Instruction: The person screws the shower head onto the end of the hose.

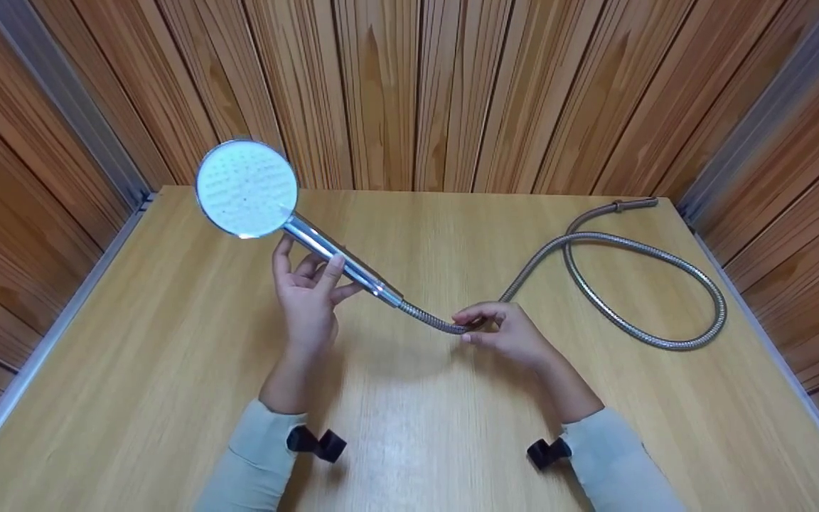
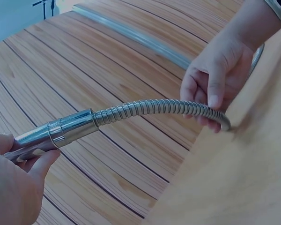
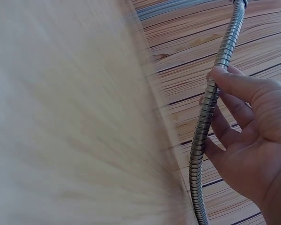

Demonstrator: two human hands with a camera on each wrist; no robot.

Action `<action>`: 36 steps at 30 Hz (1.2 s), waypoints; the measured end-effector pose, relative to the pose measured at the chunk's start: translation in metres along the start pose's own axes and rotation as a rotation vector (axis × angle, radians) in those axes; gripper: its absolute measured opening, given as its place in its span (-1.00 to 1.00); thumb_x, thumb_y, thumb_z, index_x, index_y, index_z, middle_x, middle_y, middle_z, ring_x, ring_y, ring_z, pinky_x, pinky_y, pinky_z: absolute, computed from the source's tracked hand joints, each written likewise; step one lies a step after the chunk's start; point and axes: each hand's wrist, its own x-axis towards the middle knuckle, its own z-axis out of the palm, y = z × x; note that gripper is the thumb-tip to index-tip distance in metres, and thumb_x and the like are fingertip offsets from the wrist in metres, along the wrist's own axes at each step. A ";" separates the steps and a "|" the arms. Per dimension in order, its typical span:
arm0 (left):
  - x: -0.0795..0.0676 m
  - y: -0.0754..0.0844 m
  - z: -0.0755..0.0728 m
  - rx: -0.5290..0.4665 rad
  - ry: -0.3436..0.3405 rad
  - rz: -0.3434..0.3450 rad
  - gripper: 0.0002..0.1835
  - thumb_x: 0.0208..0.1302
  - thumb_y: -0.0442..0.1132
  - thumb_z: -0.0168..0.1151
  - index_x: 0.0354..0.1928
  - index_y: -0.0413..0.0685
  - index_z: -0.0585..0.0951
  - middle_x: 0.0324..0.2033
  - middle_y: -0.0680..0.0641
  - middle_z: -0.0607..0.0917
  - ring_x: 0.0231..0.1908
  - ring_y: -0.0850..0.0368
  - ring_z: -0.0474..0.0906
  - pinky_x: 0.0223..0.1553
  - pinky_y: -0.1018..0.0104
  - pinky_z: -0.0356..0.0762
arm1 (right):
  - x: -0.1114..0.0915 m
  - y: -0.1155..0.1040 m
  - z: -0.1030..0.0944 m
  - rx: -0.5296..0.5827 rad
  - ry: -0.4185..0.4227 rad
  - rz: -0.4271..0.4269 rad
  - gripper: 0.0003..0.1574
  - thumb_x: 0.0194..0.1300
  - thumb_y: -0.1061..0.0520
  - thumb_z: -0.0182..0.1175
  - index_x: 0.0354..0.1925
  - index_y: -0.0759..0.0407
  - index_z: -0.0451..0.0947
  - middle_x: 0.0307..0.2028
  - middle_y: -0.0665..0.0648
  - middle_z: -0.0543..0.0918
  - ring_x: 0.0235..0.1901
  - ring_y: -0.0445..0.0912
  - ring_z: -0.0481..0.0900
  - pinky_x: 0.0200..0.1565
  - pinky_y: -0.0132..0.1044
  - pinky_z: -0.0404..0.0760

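Observation:
My left hand (image 1: 308, 302) grips the chrome handle of a hand shower (image 1: 342, 261), thumb on the near side and fingers behind it. The round white spray face (image 1: 246, 188) tilts up toward the head camera at the upper left. A ribbed metal hose (image 1: 432, 319) joins the handle's lower end, where a smooth collar (image 2: 75, 127) shows in the left wrist view. Between thumb and fingers, my right hand (image 1: 505, 331) pinches the hose a short way from that joint. In the right wrist view the hose (image 3: 203, 122) runs along the fingertips of this hand.
Beyond my right hand the hose lies in a wide loop (image 1: 708, 284) on the wooden table (image 1: 409, 434), its end fitting (image 1: 640, 204) near the back right corner. Wood-plank walls (image 1: 381, 92) stand behind and at both sides. Each sleeve carries a small black wrist device (image 1: 328, 446).

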 end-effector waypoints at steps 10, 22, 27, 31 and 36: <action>0.016 -0.019 -0.019 0.192 0.070 -0.095 -0.18 0.30 -0.44 0.24 0.50 0.10 0.10 -0.16 -0.16 0.56 -0.26 0.06 0.62 -0.36 0.02 0.72 | 0.002 0.002 0.005 -0.051 -0.009 0.026 -0.73 0.21 0.32 0.32 -0.07 0.26 0.68 -0.16 0.11 0.68 -0.11 -0.02 0.58 -0.06 -0.30 0.60; 0.034 -0.036 -0.042 0.300 0.093 -0.352 -0.21 0.36 -0.33 0.21 0.51 0.27 0.11 -0.06 -0.14 0.50 -0.17 0.02 0.58 -0.28 0.07 0.73 | 0.004 0.002 0.011 -0.170 -0.085 -0.013 -0.80 0.23 0.32 0.31 -0.16 0.15 0.71 -0.21 0.02 0.67 -0.18 -0.07 0.55 -0.15 -0.34 0.56; 0.042 -0.041 -0.050 0.328 0.102 -0.445 -0.21 0.36 -0.26 0.23 0.51 0.36 0.11 0.03 -0.16 0.49 -0.06 -0.04 0.57 -0.20 0.09 0.71 | 0.005 0.004 0.012 -0.214 -0.112 -0.005 -0.78 0.22 0.36 0.30 -0.16 0.15 0.70 -0.23 0.01 0.66 -0.19 -0.09 0.55 -0.15 -0.35 0.58; 0.047 -0.046 -0.054 0.351 0.088 -0.490 -0.21 0.36 -0.26 0.23 0.51 0.33 0.10 0.06 -0.15 0.48 -0.03 -0.03 0.54 -0.23 0.16 0.69 | 0.006 0.004 0.011 -0.285 -0.105 -0.017 -0.76 0.19 0.42 0.29 -0.17 0.21 0.69 -0.23 0.03 0.66 -0.17 -0.07 0.58 -0.11 -0.29 0.60; 0.054 -0.053 -0.059 0.391 0.109 -0.550 -0.19 0.33 -0.30 0.25 0.52 0.23 0.11 -0.10 -0.10 0.49 -0.17 0.05 0.55 -0.38 0.23 0.70 | 0.007 0.005 0.006 -0.446 -0.052 -0.039 -0.77 0.11 0.43 0.34 -0.24 0.22 0.70 -0.27 0.03 0.67 -0.18 -0.04 0.58 -0.06 -0.17 0.58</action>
